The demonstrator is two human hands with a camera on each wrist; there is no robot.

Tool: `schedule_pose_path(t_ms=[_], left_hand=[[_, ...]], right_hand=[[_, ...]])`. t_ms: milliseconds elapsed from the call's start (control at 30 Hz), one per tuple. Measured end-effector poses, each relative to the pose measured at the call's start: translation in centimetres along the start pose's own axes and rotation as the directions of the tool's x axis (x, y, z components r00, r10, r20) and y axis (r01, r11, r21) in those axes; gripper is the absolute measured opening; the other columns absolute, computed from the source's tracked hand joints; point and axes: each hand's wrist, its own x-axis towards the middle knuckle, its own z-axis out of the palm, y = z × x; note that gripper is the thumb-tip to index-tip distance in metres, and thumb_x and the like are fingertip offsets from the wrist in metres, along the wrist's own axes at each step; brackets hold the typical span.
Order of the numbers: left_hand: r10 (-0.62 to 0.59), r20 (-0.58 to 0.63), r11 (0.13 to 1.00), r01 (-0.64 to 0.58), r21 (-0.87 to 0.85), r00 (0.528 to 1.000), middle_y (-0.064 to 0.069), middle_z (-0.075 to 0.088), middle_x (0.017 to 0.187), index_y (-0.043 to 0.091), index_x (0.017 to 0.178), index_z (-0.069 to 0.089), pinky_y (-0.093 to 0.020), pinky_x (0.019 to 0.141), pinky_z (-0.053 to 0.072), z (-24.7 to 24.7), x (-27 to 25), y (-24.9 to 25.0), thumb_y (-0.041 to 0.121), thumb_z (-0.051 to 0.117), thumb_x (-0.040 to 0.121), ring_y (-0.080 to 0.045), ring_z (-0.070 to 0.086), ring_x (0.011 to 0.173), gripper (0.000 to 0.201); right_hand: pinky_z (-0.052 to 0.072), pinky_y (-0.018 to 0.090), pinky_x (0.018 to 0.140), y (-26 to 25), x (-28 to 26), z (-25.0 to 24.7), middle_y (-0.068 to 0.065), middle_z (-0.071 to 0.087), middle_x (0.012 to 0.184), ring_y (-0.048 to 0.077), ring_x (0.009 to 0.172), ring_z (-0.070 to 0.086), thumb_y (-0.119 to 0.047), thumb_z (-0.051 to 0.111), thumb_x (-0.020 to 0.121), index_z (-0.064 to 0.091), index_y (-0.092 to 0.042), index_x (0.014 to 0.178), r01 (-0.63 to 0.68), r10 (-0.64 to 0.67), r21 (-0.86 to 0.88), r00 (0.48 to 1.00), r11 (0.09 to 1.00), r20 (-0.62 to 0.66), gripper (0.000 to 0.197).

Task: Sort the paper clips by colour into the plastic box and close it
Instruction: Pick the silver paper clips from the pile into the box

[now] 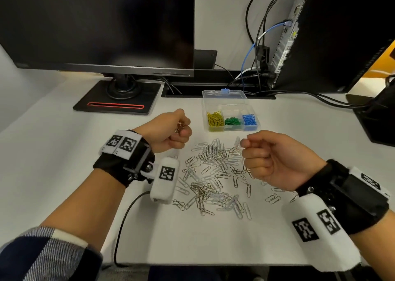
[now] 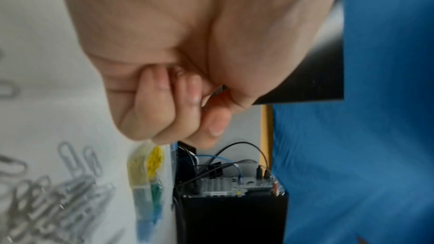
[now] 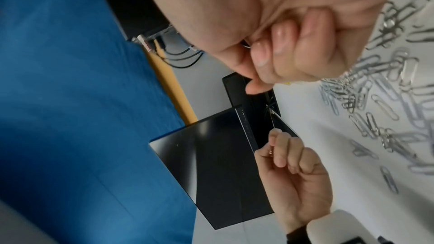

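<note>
A clear plastic box (image 1: 229,95) stands open on the white desk. Its front compartments hold yellow clips (image 1: 215,120), green clips (image 1: 233,121) and blue clips (image 1: 249,119). A wide pile of silver clips (image 1: 215,174) lies in front of it. My left hand (image 1: 181,129) is a raised fist left of the box, with a bunch of silver clips (image 1: 178,128) showing between its thumb and fingers. My right hand (image 1: 245,150) is curled above the pile's right side and pinches a silver clip (image 1: 237,142). In the right wrist view a bit of wire (image 3: 246,45) shows in those curled fingers (image 3: 281,53).
A monitor on a black base (image 1: 116,101) stands at the back left. A cable slot (image 1: 213,89) and a computer case with cables (image 1: 284,45) are behind the box. A black cable (image 1: 124,216) runs off the front edge under my left wrist.
</note>
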Motion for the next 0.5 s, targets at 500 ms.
schedule_pose_path(t_ms=[500], left_hand=[[0.105,-0.093,0.994,-0.105,0.008,0.99,0.005,0.036,0.054,0.021,0.057,0.04,-0.018,0.038,0.011,-0.8,-0.7,0.6,0.006,0.032,0.092,-0.007,0.017,0.043,0.039]], right_hand=[[0.026,0.02,0.037,0.5,3.3,3.5,-0.009,0.036,0.051,0.008,0.043,0.028,-0.016,0.056,0.095,0.07,-0.007,0.102,0.04,-0.106,-0.799,0.994,0.6,-0.03,0.018]])
